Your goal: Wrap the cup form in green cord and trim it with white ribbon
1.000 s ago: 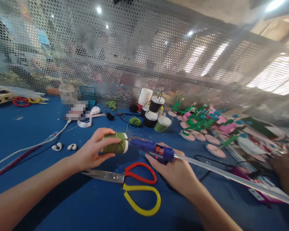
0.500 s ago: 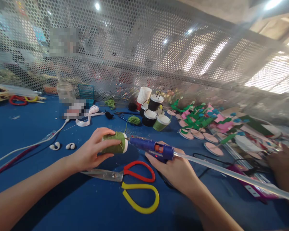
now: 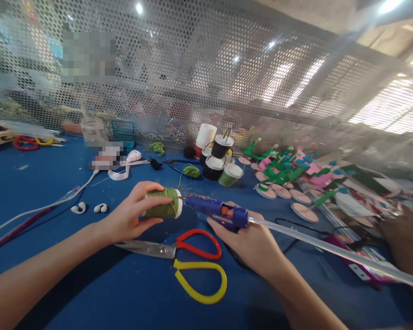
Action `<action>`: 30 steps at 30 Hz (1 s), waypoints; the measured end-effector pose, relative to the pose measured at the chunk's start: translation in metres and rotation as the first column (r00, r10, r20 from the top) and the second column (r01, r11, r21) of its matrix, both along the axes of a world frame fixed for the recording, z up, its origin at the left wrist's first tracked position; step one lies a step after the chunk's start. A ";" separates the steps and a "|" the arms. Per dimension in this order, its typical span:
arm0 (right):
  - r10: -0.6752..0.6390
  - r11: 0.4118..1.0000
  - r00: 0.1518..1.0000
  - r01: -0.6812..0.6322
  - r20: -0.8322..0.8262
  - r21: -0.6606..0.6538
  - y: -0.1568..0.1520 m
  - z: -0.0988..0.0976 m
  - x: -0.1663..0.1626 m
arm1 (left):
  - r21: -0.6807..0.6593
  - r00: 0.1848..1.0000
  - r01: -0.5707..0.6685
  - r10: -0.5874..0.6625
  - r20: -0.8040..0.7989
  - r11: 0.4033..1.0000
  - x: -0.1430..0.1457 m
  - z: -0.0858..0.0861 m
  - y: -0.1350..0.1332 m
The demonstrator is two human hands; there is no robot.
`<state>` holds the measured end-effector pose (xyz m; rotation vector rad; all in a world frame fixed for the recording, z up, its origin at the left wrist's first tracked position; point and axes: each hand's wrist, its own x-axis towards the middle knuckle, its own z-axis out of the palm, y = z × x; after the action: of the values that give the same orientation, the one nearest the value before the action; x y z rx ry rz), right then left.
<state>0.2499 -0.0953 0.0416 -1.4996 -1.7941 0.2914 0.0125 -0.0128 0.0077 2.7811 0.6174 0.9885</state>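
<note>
My left hand (image 3: 131, 215) is closed round a small cup wrapped in green yarn (image 3: 163, 204), held on its side above the blue table (image 3: 37, 192). My right hand (image 3: 251, 243) grips a blue glue gun (image 3: 216, 210) whose nozzle touches the cup's white rim. A long clear glue stick (image 3: 330, 250) sticks out of the gun's back toward the right. Scissors with a red and a yellow handle (image 3: 189, 261) lie on the table just below both hands.
Several yarn-wrapped cups (image 3: 220, 167) and stacked white cups (image 3: 206, 135) stand behind the hands. Pink discs with green felt pieces (image 3: 285, 178) fill the right side. Another person's hand (image 3: 404, 233) rests at far right. A perforated metal screen (image 3: 192, 82) backs the table; white cable (image 3: 55, 201) runs left.
The view has shifted slightly. Both hands keep the cup and glue gun together in nearly the same place; the other person's hand at right has moved up a little.
</note>
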 end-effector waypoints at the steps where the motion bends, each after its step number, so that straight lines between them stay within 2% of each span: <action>1: 0.003 1.000 1.000 -0.003 0.003 -0.001 0.000 0.000 0.000 | -0.010 1.000 -0.005 0.005 0.005 1.000 0.000 0.000 0.000; 10: 0.042 0.998 0.999 -0.041 0.024 -0.047 -0.003 0.001 0.000 | -0.058 0.995 -0.063 0.067 0.074 0.996 0.000 -0.005 0.003; 20: 0.058 0.988 0.998 -0.055 0.021 -0.142 -0.006 -0.003 0.000 | -0.141 0.992 -0.084 0.096 0.082 0.986 0.001 -0.001 0.003; 30: 0.047 0.998 0.998 -0.045 0.040 -0.043 -0.004 -0.002 0.000 | -0.125 0.992 -0.072 0.084 0.099 0.990 0.002 -0.002 0.002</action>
<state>0.2496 -0.0991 0.0398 -1.5047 -1.8673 0.3260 0.0142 -0.0108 0.0057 2.6000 0.7502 1.0652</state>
